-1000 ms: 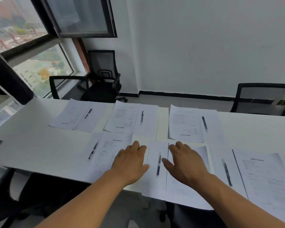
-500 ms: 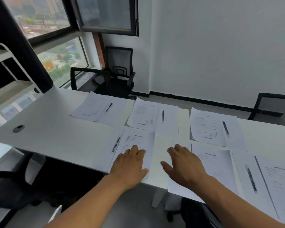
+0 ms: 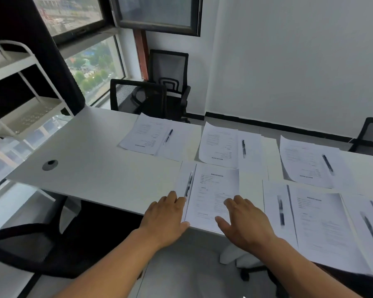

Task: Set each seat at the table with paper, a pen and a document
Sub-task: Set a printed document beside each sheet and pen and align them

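On the white table's (image 3: 91,168) near edge, seen from the head camera, both hands lie flat with fingers loosely spread, gripping nothing. Left hand (image 3: 167,220) touches the blank paper (image 3: 182,179) beside a pen (image 3: 188,184); right hand (image 3: 246,222) rests on the printed document (image 3: 213,190). This setting seems to be getting squared up. It slightly overhangs the edge; open tabletop lies left.

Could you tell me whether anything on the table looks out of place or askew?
Mostly tidy. The far left set lies turned at an angle to the table edge, unlike the squarer sets beside it. The near sheets between the left hand and right hand overhang the front edge slightly.
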